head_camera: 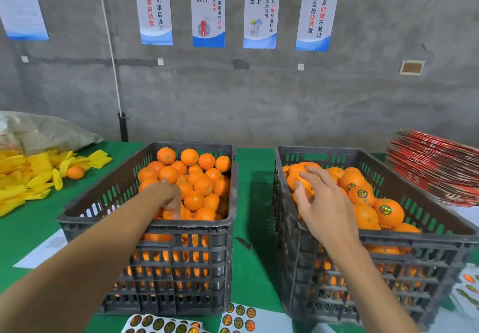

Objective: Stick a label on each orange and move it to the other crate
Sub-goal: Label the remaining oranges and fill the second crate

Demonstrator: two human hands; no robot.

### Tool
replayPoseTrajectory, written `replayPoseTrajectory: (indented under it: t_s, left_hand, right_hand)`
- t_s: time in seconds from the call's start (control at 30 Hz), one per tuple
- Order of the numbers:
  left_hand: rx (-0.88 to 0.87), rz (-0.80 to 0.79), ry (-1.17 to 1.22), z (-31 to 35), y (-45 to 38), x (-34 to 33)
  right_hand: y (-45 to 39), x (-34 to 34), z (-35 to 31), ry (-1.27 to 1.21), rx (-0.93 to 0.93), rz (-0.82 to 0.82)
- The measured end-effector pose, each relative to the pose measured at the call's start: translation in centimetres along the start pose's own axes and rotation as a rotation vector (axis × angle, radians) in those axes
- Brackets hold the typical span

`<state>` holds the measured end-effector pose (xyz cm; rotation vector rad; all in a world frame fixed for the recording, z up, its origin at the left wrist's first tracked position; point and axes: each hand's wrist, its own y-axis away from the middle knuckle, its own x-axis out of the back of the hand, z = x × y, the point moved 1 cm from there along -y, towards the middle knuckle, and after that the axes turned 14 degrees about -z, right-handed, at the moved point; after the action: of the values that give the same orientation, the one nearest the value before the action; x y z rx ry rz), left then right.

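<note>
Two dark slotted plastic crates stand side by side on the green-covered table (pixel 255 177), a bare strip of cloth between them. The left crate (pixel 145 226) is heaped with plain oranges (pixel 193 177); the right crate (pixel 388 239) holds labelled oranges (pixel 387 212). The left hand (pixel 168 198) reaches among the plain fruit, fingers curled down onto one orange. The right hand (pixel 321 203) hovers over the right crate's pile, fingers spread and loose, holding nothing. Round sticker sheets (pixel 238 318) lie at the table's near edge
</note>
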<state>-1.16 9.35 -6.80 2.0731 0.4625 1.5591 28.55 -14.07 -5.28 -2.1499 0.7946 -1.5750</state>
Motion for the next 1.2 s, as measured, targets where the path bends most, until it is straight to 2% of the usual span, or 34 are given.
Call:
replayPoseTrajectory:
  t_s: [0.07,0.17,0.2,0.27,0.33,0.37,0.4,0.47,0.57,0.63,0.77,0.9,1.07,1.2]
  left_hand:
    - [-0.024,0.044,0.043,0.4,-0.4,-0.2]
    - [-0.126,0.040,0.307,-0.1,1.0,-0.2]
    - [-0.178,0.102,0.386,-0.1,1.9,0.0]
    - [-0.255,0.366,0.525,-0.4,3.6,0.5]
    - [-0.420,0.553,0.759,0.6,6.4,0.6]
    - [-0.545,0.582,0.940,1.6,8.0,0.5]
    - [-0.673,0.551,1.142,2.7,9.6,0.1]
    - [-0.922,0.389,1.450,4.9,13.3,-1.3]
    - [-1.245,0.148,1.621,7.2,17.5,-4.6]
    - [-1.329,0.066,1.636,8.3,18.5,-7.3]
    - [-1.230,0.049,1.564,11.5,16.7,-13.0]
    - [-1.135,0.099,1.322,14.1,13.3,-18.3]
    - [-0.979,0.064,1.150,15.7,9.3,-23.9]
    - [-0.846,0.115,1.025,16.0,7.9,-27.4]
  right_hand:
    - [0.1,-0.1,0.1,-0.013,0.006,0.030]
    - [0.5,0.0,0.1,-0.031,0.053,0.077]
    - [0.7,0.2,-0.1,-0.025,0.077,0.099]
    - [1.0,0.4,-0.7,-0.001,0.170,0.135]
    - [1.4,0.1,-2.0,-0.070,0.344,0.082]
    - [1.7,-0.2,-3.0,-0.108,0.431,0.030]
    - [2.1,-0.5,-4.2,-0.119,0.494,-0.015]
    - [3.0,-1.0,-6.1,-0.106,0.524,-0.048]
    - [4.5,-1.4,-7.0,-0.184,0.487,0.020]
    - [6.1,-1.7,-6.5,-0.251,0.480,0.081]
    - [10.4,-4.1,-3.7,-0.349,0.451,0.020]
    - [15.0,-7.7,-0.5,-0.388,0.337,-0.135]
    - [18.8,-10.8,1.5,-0.483,0.133,-0.470]
    - [21.0,-12.9,2.9,-0.448,0.076,-0.713]
